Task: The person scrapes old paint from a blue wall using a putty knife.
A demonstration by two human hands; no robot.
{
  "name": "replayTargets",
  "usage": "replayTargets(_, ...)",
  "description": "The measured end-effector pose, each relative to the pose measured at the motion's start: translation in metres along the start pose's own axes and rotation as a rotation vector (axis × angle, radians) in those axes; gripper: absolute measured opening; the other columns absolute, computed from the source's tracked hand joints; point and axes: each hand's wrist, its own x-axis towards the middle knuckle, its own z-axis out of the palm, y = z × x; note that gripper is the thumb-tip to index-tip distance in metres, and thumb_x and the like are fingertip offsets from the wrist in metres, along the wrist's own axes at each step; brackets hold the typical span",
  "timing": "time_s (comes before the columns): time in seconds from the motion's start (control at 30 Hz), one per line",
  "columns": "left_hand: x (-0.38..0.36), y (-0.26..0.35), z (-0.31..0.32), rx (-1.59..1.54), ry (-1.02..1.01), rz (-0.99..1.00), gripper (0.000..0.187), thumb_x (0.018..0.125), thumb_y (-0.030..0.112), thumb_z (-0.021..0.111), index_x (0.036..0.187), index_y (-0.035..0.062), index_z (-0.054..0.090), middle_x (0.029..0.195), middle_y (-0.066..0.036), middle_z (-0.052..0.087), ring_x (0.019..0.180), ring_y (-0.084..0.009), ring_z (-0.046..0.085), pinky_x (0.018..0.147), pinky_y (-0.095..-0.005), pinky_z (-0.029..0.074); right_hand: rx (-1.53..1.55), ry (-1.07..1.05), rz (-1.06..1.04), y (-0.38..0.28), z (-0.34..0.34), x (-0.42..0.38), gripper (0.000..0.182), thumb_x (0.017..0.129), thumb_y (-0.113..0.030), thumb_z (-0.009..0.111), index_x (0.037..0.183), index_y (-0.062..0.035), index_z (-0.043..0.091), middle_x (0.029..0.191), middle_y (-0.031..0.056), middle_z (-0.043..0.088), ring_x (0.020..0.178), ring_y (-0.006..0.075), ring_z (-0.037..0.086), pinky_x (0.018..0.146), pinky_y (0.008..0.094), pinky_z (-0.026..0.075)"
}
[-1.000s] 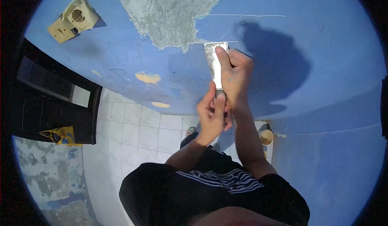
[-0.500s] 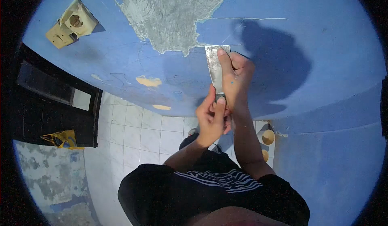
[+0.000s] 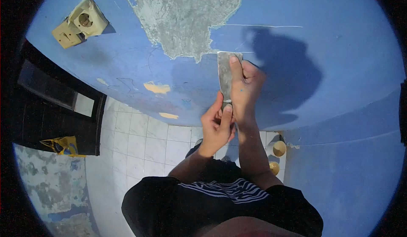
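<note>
Both hands grip one putty knife (image 3: 225,78), its wide metal blade pointing up against the blue wall (image 3: 280,92). My left hand (image 3: 217,129) is closed around the handle, thumb along it. My right hand (image 3: 246,86) holds the blade from its right side, thumb pressed flat on the metal and fingers curled behind. The blade's top edge meets a thin pale scratch line on the wall, just right of the lower tip of a bare grey patch (image 3: 186,20). Most of the handle is hidden by my fingers.
A loose socket and switch fitting (image 3: 80,22) hangs on the wall at upper left. Two cream patches (image 3: 157,87) mark the paint lower down. A dark door (image 3: 59,105) with a yellow bag (image 3: 63,145) stands left. Round containers (image 3: 279,148) sit on the tiled floor (image 3: 154,145).
The view has shifted slightly, so the wall appears a little lower. The putty knife stays on the same scratch line, its blade now looking duller grey. Both hands keep their hold.
</note>
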Motion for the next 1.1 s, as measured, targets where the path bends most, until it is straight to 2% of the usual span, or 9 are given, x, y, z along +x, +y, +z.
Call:
replayTargets(0.2,0.005,-0.028,0.012,-0.108,-0.045,-0.006,0.050,0.103,0.010,0.050,0.150,0.0016,0.035,0.083,-0.007,0.063,0.060,-0.0104,0.059,0.048,-0.0267,0.049,-0.075,-0.040,-0.080,0.002,-0.009,0.011,0.044,0.091,-0.024,0.066,0.059,0.0012,0.051,0.047,0.0098,0.038,0.045,0.0118,0.034,0.045,0.0348,0.029)
replayTargets(0.3,0.008,-0.042,0.042,-0.275,0.112,0.128,0.047,0.102,0.006,0.049,0.146,-0.0076,0.038,0.131,-0.013,0.058,0.111,-0.0151,0.057,0.093,-0.0279,0.046,-0.240,-0.082,-0.166,-0.010,-0.019,0.015,0.044,0.091,-0.023,0.066,0.058,0.0009,0.049,0.048,0.0113,0.037,0.045,0.0141,0.033,0.044,0.0354,0.029)
replayTargets(0.43,0.011,-0.040,0.038,-0.178,0.083,0.140,0.047,0.102,0.006,0.048,0.146,-0.0066,0.038,0.133,-0.013,0.057,0.114,-0.0157,0.055,0.094,-0.0281,0.046,-0.162,-0.110,-0.120,-0.009,-0.019,0.015,0.044,0.090,-0.023,0.067,0.058,0.0004,0.049,0.048,0.0110,0.037,0.044,0.0153,0.032,0.045,0.0363,0.028)
replayTargets(0.5,0.014,-0.041,0.025,0.092,0.030,0.276,0.052,0.104,0.005,0.045,0.152,-0.0023,0.027,0.072,-0.001,0.058,0.049,-0.0021,0.045,0.041,-0.0208,0.037,-0.124,-0.112,-0.073,-0.002,-0.013,0.012,0.044,0.091,-0.023,0.067,0.058,0.0003,0.048,0.048,0.0108,0.037,0.044,0.0156,0.032,0.045,0.0364,0.028)
replayTargets(0.6,0.007,-0.017,0.012,-0.060,0.011,0.034,0.054,0.103,0.005,0.046,0.153,0.0013,0.026,0.067,-0.002,0.057,0.043,-0.0039,0.045,0.037,-0.0219,0.036,-0.093,-0.038,-0.145,0.007,-0.004,0.008,0.044,0.091,-0.024,0.067,0.059,-0.0003,0.049,0.049,0.0099,0.037,0.045,0.0155,0.032,0.045,0.0357,0.028)
replayTargets(0.8,0.008,-0.015,0.014,-0.021,0.014,0.052,0.055,0.103,0.008,0.046,0.153,0.0024,0.025,0.060,0.000,0.052,0.039,-0.0053,0.043,0.035,-0.0222,0.034,-0.072,-0.029,-0.045,0.007,-0.004,0.007,0.042,0.091,-0.024,0.067,0.061,-0.0003,0.049,0.049,0.0109,0.039,0.045,0.0167,0.033,0.046,0.0359,0.030)
replayTargets(0.9,0.017,-0.015,0.027,0.028,0.055,0.151,0.049,0.101,0.006,0.049,0.146,-0.0072,0.037,0.084,-0.007,0.066,0.057,-0.0060,0.054,0.050,-0.0214,0.045,-0.173,-0.043,-0.175,-0.018,-0.013,0.022,0.041,0.091,-0.023,0.067,0.061,0.0003,0.051,0.049,0.0121,0.041,0.045,0.0166,0.033,0.046,0.0356,0.031)
replayTargets(1.0,0.027,-0.002,0.036,-0.014,0.047,0.145,0.048,0.100,0.006,0.050,0.144,-0.0097,0.039,0.117,-0.015,0.066,0.087,-0.0116,0.063,0.072,-0.0228,0.051,-0.171,-0.007,-0.288,-0.060,-0.018,0.034,0.040,0.090,-0.019,0.069,0.062,0.0013,0.050,0.051,-0.0041,0.036,0.054,0.0048,0.031,0.046,0.0298,0.027)
replayTargets(1.1,0.036,0.010,0.055,-0.214,-0.015,0.319,0.050,0.101,0.006,0.050,0.146,-0.0106,0.035,0.141,-0.023,0.051,0.122,-0.0206,0.054,0.097,-0.0308,0.046,-0.203,0.006,-0.246,-0.073,-0.021,0.045,0.039,0.088,-0.021,0.069,0.062,0.0016,0.053,0.050,-0.0030,0.040,0.053,0.0050,0.032,0.046,0.0305,0.028)
